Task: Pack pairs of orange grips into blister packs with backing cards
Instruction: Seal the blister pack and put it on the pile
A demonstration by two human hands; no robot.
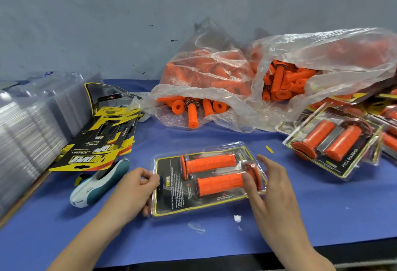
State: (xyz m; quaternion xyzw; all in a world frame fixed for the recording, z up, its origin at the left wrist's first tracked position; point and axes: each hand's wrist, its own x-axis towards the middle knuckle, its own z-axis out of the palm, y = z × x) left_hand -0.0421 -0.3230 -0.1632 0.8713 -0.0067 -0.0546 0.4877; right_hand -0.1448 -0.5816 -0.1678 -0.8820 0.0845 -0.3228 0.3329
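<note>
A clear blister pack (171, 202) with a black and yellow backing card lies on the blue table in front of me. Two orange grips sit side by side in it, the far grip (209, 162) and the near grip (221, 183). My left hand (137, 191) grips the pack's left edge, fingers curled around it. Straight fingers of my right hand (272, 187) touch the flanged right end of the near grip.
Two clear plastic bags (214, 73) full of loose orange grips lie at the back. Finished packs (335, 141) pile up at the right. Backing cards (96, 141) and stacks of empty blisters (25, 133) stand at the left, a white and teal stapler (98, 182) beside my left hand.
</note>
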